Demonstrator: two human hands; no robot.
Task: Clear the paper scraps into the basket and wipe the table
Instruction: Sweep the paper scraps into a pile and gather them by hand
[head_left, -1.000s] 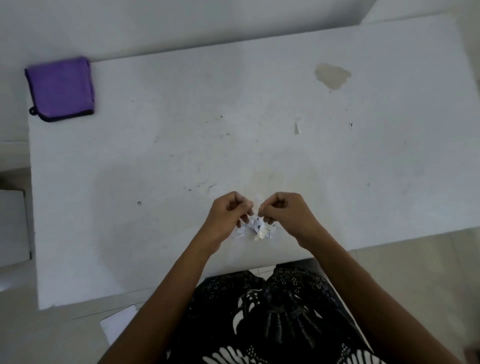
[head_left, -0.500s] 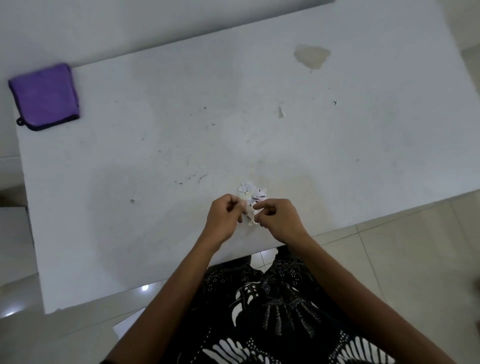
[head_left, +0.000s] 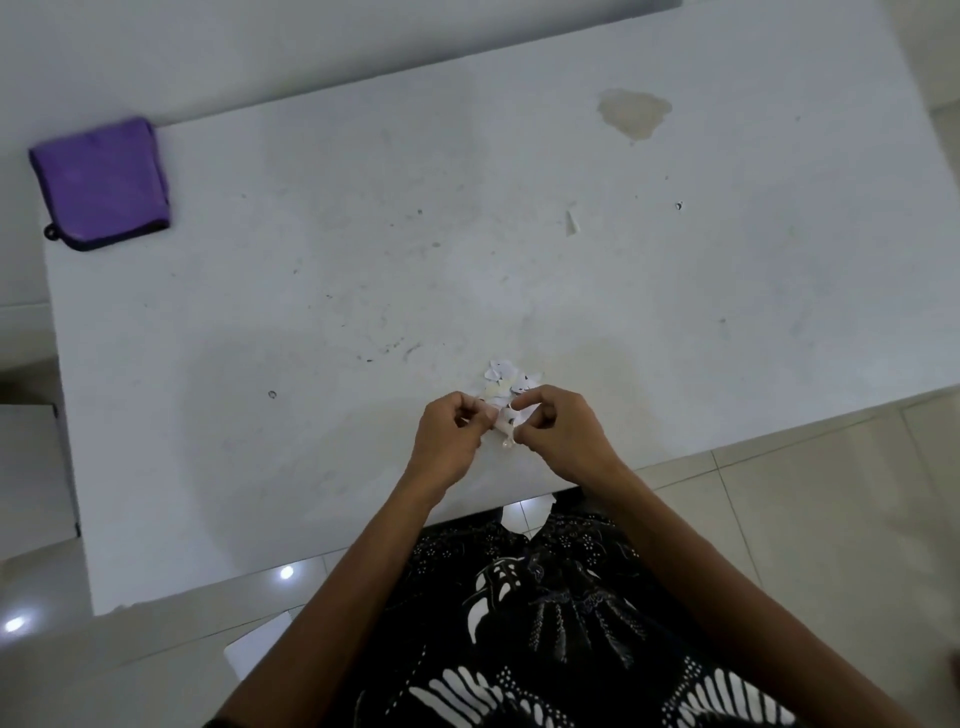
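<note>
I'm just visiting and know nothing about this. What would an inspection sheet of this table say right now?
Surface: white table, scuffed, brownish stain at far right.
Job's things: paper scraps bunched near the front edge; one lone scrap farther back; folded purple cloth at far left corner; basket not in view.
Clutter: nothing seen.
Grips: left hand and right hand both pinch the bunch.
Cables: nothing seen.
Surroundings: tiled floor; white sheet lying on it beside the person.

A pale tiled floor (head_left: 831, 493) is seen below, with bright light spots (head_left: 287, 572) reflected on it (toward the left). A white sheet (head_left: 254, 649) is laid there, and a black-and-white patterned garment (head_left: 545, 623) is worn.
</note>
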